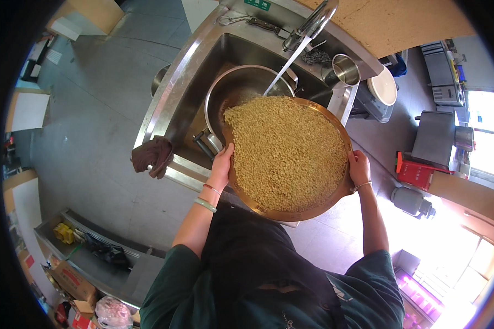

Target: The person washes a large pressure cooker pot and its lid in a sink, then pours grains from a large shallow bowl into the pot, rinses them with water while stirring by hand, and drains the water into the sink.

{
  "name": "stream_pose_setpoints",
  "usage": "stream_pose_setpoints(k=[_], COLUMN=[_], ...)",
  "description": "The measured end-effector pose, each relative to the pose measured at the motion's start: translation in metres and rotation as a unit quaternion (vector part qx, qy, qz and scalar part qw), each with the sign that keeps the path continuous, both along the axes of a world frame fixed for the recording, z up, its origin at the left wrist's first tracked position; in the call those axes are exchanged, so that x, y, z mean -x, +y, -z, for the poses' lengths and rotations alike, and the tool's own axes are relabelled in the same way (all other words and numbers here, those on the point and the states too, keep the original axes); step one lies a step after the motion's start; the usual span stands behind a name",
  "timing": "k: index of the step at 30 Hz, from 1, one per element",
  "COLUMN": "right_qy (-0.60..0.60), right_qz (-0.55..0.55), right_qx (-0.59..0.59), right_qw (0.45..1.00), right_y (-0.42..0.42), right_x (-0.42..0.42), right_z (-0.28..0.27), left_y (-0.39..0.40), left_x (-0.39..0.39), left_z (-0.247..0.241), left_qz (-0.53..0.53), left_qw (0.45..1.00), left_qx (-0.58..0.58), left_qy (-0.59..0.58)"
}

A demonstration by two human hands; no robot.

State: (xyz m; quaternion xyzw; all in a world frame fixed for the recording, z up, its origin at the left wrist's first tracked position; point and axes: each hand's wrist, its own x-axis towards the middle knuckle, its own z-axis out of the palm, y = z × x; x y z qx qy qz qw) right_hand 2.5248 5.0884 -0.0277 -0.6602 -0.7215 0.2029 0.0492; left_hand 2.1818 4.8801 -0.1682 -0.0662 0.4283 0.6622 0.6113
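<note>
A round, gold-coloured metal tray (294,214) is held over the near right part of the sink. It is heaped with small pale-yellow grains or beans (290,156), whose exact kind I cannot tell. My left hand (222,164) grips its left rim and my right hand (359,167) its right rim. The far edge of the tray overlaps a wide steel pot (226,88) in the sink basin (189,121). Grains reach the tray's edge above the pot. From the faucet (317,18) a stream of water (288,63) runs down towards the pot, just beyond the grains.
A dark brown cloth (152,156) hangs over the sink's near left corner. Along the back ledge lie a knife (265,25), a wire scourer (315,56) and a steel cup (346,70). A gas cylinder (409,201) stands on the floor at right.
</note>
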Motion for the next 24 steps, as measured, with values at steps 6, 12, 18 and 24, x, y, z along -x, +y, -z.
stream_pose_setpoints(k=[6,12,18,24], right_qy=[-0.019,0.014,-0.017,-0.047], right_qz=[-0.012,-0.067,-0.123,-0.153], right_qx=[0.0,-0.036,0.003,0.015], right_qw=[1.0,0.997,0.992,0.987], right_y=[0.012,0.033,0.056,0.069], right_x=[0.01,0.02,0.033,0.046], right_z=[-0.006,-0.005,-0.018,-0.024], left_y=[0.003,0.008,0.012,0.014], left_x=[0.001,0.004,0.003,0.004], left_z=[-0.007,-0.012,-0.014,-0.003], left_qz=[0.002,-0.001,-0.01,-0.013], left_qw=[1.0,0.999,0.997,0.996], left_qx=[0.011,0.009,0.018,0.039], left_qy=[-0.011,-0.038,-0.07,-0.08])
